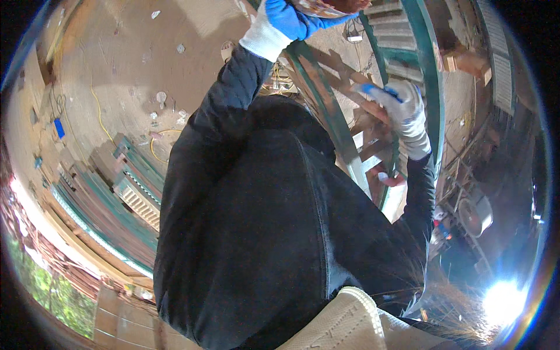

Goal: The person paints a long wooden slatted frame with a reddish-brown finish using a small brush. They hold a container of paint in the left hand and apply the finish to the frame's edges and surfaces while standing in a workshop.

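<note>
Sandy-brown floor (128, 64) surrounds a slatted dark-green wooden frame (402, 56), apparently part-finished, brown patches (319, 76) showing. Over its left rail (332, 111), a blue-and-white-gloved left hand (286, 22) grasps a brown-stained rounded vessel (329, 6); the gloved right hand (403, 106) shows blurred beside its right rail (433, 76), grip unclear.

The stacked bars (105, 204) lie on the floor (134, 64), left of the frame (430, 58). A cable (98, 115) lies ahead of the bars.
</note>
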The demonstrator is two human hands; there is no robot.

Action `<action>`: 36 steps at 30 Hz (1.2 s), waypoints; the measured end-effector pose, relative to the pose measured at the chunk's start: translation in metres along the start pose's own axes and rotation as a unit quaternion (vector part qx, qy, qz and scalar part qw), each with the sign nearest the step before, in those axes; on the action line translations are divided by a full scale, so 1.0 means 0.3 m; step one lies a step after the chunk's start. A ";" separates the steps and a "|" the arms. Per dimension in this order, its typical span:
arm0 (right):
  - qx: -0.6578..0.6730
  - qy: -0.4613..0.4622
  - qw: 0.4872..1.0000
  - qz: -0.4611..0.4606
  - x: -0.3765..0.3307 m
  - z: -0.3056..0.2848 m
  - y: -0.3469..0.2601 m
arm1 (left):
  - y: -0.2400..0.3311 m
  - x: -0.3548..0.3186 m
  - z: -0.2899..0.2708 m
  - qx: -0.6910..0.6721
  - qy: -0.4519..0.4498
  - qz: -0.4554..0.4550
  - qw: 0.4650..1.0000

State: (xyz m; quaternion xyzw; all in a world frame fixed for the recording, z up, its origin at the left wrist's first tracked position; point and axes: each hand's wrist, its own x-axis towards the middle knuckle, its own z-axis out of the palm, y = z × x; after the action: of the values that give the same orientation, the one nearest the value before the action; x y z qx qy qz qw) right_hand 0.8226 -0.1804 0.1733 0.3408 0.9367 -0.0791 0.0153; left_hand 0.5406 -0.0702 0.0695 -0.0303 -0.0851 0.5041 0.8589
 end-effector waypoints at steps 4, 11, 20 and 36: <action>0.411 0.290 0.801 0.326 -0.184 0.207 -0.106 | 0.022 -0.043 0.022 0.036 0.006 0.005 0.999; 0.706 0.385 0.398 0.441 -0.399 0.279 -0.368 | 0.066 -0.070 0.016 0.102 0.113 -0.038 0.988; 0.502 0.447 0.447 0.591 -0.472 0.315 -0.601 | 0.102 -0.071 0.013 0.169 0.133 0.048 0.976; 0.211 0.411 0.572 0.678 -0.405 0.441 -0.588 | 0.048 -0.087 0.019 0.317 0.247 -0.038 0.915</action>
State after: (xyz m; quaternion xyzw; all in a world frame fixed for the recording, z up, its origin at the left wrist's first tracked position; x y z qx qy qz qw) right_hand 0.7995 -0.4120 0.0771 0.8654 0.2946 -0.0921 -0.3947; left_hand 0.5148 -0.0861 0.0700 0.1227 0.2931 0.4484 0.8355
